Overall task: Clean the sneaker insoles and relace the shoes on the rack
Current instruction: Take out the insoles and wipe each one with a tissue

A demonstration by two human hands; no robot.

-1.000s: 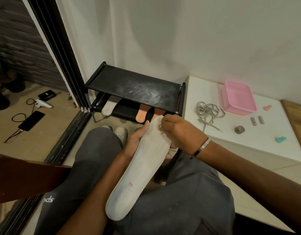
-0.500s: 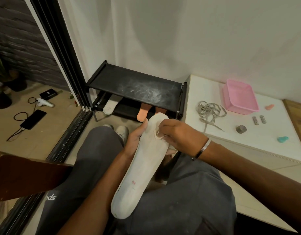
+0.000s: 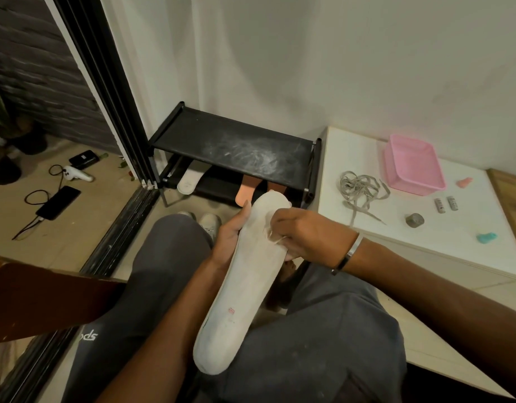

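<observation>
A long white insole (image 3: 245, 286) lies slanted over my lap, its toe end pointing at the black shoe rack (image 3: 236, 144). My left hand (image 3: 230, 237) grips its left edge from below. My right hand (image 3: 306, 231) lies on its upper part with the fingers curled, holding what looks like a small whitish cloth against it. On the rack's lower shelf lie a white insole (image 3: 188, 180) and two orange insoles (image 3: 245, 190). A white sneaker (image 3: 210, 222) shows on the floor past my knee. A tangle of grey laces (image 3: 358, 187) rests on the white platform (image 3: 353, 146).
The platform at my right also carries a pink tub (image 3: 414, 170), a grey roll (image 3: 414, 220), two small grey pieces (image 3: 446, 204) and a teal bit (image 3: 487, 237). A sliding-door track (image 3: 114, 228) runs along my left, with a phone on a cable (image 3: 59, 202) beyond. A brown wooden piece (image 3: 32, 298) juts in beside my left knee.
My right hand has slid from the insole's toe tip a little way down its upper part. My left hand has kept its hold on the insole.
</observation>
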